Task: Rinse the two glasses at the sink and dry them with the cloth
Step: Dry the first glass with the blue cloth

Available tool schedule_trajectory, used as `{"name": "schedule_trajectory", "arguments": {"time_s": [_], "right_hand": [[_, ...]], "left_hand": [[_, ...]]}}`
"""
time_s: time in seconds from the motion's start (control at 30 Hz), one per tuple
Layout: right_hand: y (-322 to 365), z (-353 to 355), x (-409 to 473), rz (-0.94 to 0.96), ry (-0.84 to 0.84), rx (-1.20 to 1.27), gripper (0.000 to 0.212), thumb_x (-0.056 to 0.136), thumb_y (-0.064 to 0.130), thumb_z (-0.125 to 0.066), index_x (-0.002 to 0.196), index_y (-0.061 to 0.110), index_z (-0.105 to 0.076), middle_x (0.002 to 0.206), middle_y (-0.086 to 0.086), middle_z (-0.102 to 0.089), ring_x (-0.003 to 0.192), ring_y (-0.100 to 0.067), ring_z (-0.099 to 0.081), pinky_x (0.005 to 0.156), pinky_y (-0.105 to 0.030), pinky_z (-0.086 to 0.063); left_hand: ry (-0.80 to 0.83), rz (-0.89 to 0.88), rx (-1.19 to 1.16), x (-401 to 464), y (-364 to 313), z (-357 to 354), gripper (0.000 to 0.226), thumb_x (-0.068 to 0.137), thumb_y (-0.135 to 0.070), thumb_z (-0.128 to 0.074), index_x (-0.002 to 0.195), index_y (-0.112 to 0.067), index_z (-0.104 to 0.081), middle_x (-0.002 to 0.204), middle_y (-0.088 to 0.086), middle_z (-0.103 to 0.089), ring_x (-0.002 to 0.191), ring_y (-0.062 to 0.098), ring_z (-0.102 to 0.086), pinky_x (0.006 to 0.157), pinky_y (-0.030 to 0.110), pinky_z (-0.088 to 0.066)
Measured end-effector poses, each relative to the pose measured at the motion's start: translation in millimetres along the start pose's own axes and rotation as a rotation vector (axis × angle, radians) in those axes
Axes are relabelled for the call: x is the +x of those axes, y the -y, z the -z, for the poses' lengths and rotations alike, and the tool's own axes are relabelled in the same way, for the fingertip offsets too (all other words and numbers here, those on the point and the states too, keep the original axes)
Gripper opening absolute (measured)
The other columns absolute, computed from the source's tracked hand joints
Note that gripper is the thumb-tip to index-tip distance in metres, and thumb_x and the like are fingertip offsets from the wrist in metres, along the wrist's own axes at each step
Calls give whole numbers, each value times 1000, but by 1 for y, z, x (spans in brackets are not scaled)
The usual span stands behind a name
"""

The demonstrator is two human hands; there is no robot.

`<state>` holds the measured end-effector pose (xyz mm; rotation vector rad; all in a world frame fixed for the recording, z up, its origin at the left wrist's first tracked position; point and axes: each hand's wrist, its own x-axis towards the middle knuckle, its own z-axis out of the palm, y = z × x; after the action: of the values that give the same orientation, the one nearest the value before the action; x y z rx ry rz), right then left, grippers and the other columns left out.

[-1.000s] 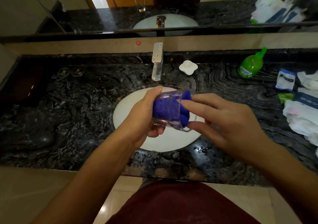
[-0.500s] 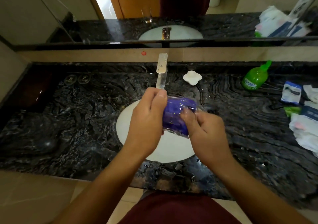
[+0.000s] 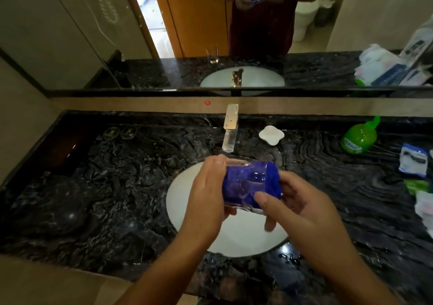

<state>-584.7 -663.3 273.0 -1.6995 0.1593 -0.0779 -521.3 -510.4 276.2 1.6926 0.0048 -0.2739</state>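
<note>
A clear glass (image 3: 236, 182) lies on its side over the white sink (image 3: 187, 201), with its mouth to the right. A blue cloth (image 3: 273, 178) is stuffed inside it and bulges out of the mouth. My left hand (image 3: 208, 194) grips the glass round its base end. My right hand (image 3: 295, 206) holds the cloth at the mouth, thumb pressed on the glass wall. A second clear glass (image 3: 212, 57) shows only in the mirror's reflection; I cannot find it on the counter itself.
The chrome tap (image 3: 230, 128) stands behind the sink, a white soap dish (image 3: 271, 134) to its right. A green bottle (image 3: 358, 138), packets (image 3: 412, 162) and white bags lie at the right on the black marble counter (image 3: 105, 187). Droplets wet the front edge.
My right hand has shifted its hold round the glass's mouth and the cloth now bulges further out. Both hands stayed over the sink. The view tilted up toward the mirror.
</note>
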Motion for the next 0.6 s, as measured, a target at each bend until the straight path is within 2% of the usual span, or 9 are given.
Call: {"name": "schedule_trajectory", "arguments": {"time_s": [0.1,0.17,0.23,0.27,0.33,0.37,0.43,0.5,0.6], "right_hand": [[2,-1,5,-54,36,189,23,89,16,-73,105,32,-72,105,1,-77,48,-21,-53,46,-28,-47],[0,1,9,-77,39,250,25,90,7,-74,98,30,-74,90,-2,-75,48,-17,-48,43,-24,-38],[2,3,13,-136,52,421,22,76,10,-80,91,25,-76,72,-5,-66,43,-12,-43,40,-18,-35],[4,7,15,-162,49,513,29,62,13,-80,89,24,-77,71,-6,-67,44,-13,-50,41,-18,-40],[6,15,17,-135,36,605,42,48,21,-78,91,21,-79,84,-11,-74,65,-22,-67,53,-28,-53],[5,19,17,-96,24,578,45,48,23,-81,93,21,-79,90,-13,-75,74,-27,-69,60,-34,-55],[3,19,17,8,1,452,32,64,21,-80,96,26,-79,94,-9,-77,84,-27,-71,70,-37,-56],[-2,15,12,80,-21,339,29,77,15,-70,97,32,-79,98,-5,-78,90,-19,-74,75,-29,-59],[-7,7,6,192,-37,191,27,86,32,-71,111,41,-75,123,5,-71,115,-15,-68,93,-34,-56]], "left_hand": [[13,-29,55,1,-1,0,36,109,-39,-34,99,-18,-62,78,2,-71,59,7,-64,45,19,-44],[10,25,30,2,-4,0,38,102,-50,-39,99,-20,-63,80,3,-72,63,10,-65,46,21,-46],[-28,178,-85,4,-9,0,39,96,-55,-46,97,-21,-66,83,3,-73,72,14,-67,52,25,-48],[-58,261,-147,5,-11,0,36,97,-55,-49,95,-24,-67,85,2,-75,76,16,-67,57,27,-49],[-93,336,-214,6,-13,1,35,100,-51,-48,85,-26,-68,75,-1,-74,66,13,-66,63,28,-46],[-108,338,-236,6,-14,1,38,100,-49,-47,81,-25,-68,65,-2,-71,56,10,-63,63,29,-42],[-136,335,-272,4,-16,0,46,101,-48,-48,71,-23,-72,54,-3,-65,43,6,-56,62,30,-37],[-143,339,-308,2,-17,-1,49,100,-48,-49,65,-24,-74,54,-2,-63,44,10,-55,62,30,-36],[-144,362,-380,1,-16,-1,49,98,-50,-52,61,-25,-75,59,2,-61,52,16,-51,62,29,-34]]}}
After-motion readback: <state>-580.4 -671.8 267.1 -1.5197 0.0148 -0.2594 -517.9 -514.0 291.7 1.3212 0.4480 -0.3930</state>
